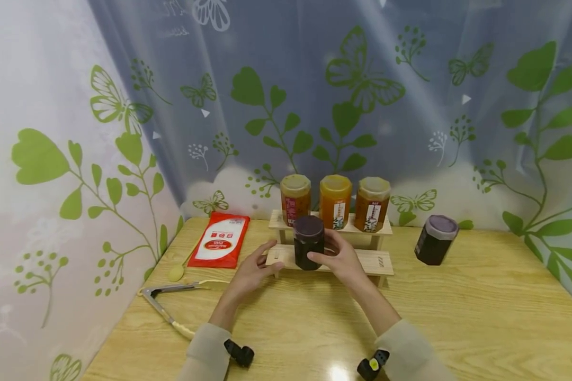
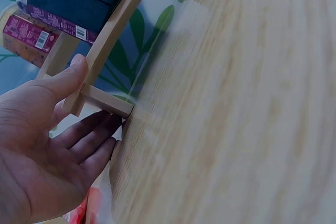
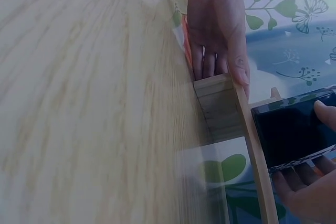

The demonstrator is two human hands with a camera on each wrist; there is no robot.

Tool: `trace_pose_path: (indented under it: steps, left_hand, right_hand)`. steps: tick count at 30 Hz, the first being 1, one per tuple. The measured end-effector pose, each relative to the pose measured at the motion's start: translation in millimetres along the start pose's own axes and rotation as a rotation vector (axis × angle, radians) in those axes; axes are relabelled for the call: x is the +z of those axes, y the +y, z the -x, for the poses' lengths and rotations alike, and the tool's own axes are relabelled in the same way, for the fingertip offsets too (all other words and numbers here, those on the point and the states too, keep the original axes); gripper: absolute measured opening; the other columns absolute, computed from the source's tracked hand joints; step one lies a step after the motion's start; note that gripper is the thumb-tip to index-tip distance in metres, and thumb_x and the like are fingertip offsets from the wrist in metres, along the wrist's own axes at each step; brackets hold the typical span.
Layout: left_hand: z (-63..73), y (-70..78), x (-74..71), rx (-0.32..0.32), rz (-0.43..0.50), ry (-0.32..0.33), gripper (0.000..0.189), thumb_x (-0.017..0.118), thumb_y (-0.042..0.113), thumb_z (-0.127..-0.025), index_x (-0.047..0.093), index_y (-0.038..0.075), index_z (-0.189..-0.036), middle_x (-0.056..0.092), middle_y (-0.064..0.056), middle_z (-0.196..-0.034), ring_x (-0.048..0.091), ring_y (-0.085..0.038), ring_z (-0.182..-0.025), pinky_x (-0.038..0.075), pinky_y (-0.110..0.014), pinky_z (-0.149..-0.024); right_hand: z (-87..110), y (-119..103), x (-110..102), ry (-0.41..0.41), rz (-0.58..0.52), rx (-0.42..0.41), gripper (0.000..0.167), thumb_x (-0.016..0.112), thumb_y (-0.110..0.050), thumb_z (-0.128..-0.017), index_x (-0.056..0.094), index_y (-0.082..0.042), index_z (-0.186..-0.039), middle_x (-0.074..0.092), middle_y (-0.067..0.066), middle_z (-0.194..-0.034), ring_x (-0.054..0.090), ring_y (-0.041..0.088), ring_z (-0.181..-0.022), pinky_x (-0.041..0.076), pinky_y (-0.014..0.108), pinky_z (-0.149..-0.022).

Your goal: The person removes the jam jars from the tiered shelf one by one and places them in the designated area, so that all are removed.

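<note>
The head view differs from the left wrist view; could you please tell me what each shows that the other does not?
Only the head view shows the tongs, the spoon and, right of the wooden stand, a second dark jar.
Only the left wrist view shows barcodes, on the held dark jar and an amber jar behind it.
Both show the left hand at the wooden stand's end and the right hand on the held dark jar.

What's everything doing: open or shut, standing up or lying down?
Front dark jar: upright, lid on, gripped by the right hand
Three amber jars: upright, lids on
Other dark jar: upright, lid on
Red-and-white bag: lying flat; can't tell if opened
Tongs: lying down, spread open
Yellow spoon: lying down
Wooden stand: upright, touched by the left hand
</note>
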State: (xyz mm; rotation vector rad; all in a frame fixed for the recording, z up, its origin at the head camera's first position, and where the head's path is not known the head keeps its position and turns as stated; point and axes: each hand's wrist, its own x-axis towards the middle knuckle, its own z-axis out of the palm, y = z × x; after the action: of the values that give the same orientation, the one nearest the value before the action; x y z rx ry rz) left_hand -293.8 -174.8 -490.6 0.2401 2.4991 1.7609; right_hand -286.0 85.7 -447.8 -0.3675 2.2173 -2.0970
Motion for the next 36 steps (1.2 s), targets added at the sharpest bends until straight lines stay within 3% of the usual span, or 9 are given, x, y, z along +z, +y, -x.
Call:
trace_pose_path:
  steps: [4, 11, 22, 36]
  left_hand:
    - [-0.5, -0.6, -0.6, -0.001, 0.004, -0.002, 0.069, 0.077, 0.034, -0.096, 0.047, 0.028, -0.158, 0.059, -0.021, -0.145, 0.064, -0.033, -0.123, 0.051, -0.041, -0.089]
    - [-1.2, 0.4, -2.2, 0.003, 0.006, -0.004, 0.068, 0.077, 0.032, -0.097, 0.048, 0.028, -0.158, 0.061, -0.021, -0.143, 0.065, -0.032, -0.121, 0.052, -0.042, -0.088]
    - [-0.4, 0.5, -0.4, 0.004, 0.011, -0.009, 0.069, 0.076, 0.03, -0.097, 0.046, 0.025, -0.159, 0.057, -0.022, -0.147, 0.063, -0.033, -0.127, 0.052, -0.041, -0.092]
    - [-0.5, -1.6, -0.5, -0.005, 0.028, -0.013, 0.068, 0.077, 0.031, -0.097, 0.047, 0.029, -0.158, 0.06, -0.018, -0.145, 0.062, -0.031, -0.127, 0.053, -0.045, -0.096]
  right_hand:
    - [-0.6, 0.9, 2.2, -0.005, 0.007, 0.002, 0.071, 0.082, -0.014, -0.092, 0.047, -0.011, -0.153, 0.054, 0.018, -0.148, 0.051, 0.037, -0.137, 0.042, 0.056, -0.112]
    - [-2.4, -2.4, 1.7, -0.021, 0.021, 0.023, 0.071, 0.083, -0.016, -0.091, 0.047, -0.015, -0.152, 0.054, 0.015, -0.148, 0.051, 0.036, -0.138, 0.041, 0.057, -0.112]
    - [2.2, -8.2, -8.3, -0.022, 0.089, 0.12, 0.087, 0.088, -0.023, -0.086, 0.042, -0.018, -0.159, 0.049, 0.016, -0.153, 0.049, 0.043, -0.139, 0.046, 0.057, -0.107]
    - [26.4, -15.4, -47.3, -0.012, 0.183, 0.109, 0.089, 0.088, -0.026, -0.086, 0.04, -0.016, -0.161, 0.049, 0.018, -0.154, 0.049, 0.044, -0.14, 0.05, 0.052, -0.104]
